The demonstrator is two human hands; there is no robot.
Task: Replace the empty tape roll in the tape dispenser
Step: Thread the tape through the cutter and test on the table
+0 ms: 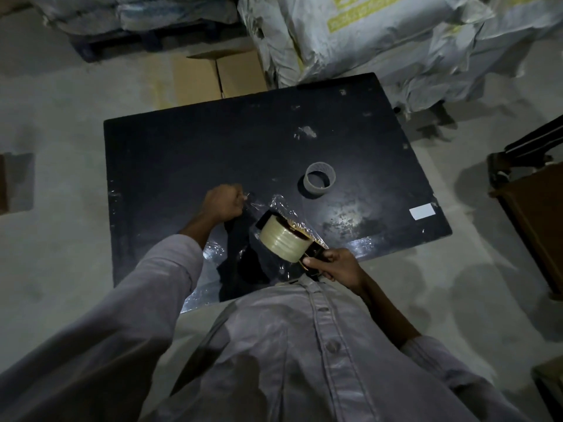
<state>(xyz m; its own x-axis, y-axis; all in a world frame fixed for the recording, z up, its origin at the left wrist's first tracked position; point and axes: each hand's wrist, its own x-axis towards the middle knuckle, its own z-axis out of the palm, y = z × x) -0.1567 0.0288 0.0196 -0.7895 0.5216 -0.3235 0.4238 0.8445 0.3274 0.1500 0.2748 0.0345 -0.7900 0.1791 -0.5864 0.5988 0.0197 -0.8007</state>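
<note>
A full roll of clear tape [283, 239] sits in a black tape dispenser [315, 257] held above the near edge of the black table [182, 147]. My right hand [335, 264] grips the dispenser's handle. My left hand [224, 202] is closed in a fist on the free end of the clear tape strip [268, 205], which stretches from the roll to the hand. The empty grey cardboard core [320, 179] stands on the table, beyond the dispenser and apart from both hands.
A white label [422, 212] sticks to the table's right side. Cardboard boxes [219, 76] and stacked plastic sacks [380, 35] lie behind the table. A brown box on a trolley [536, 214] stands at the right. Concrete floor surrounds the table.
</note>
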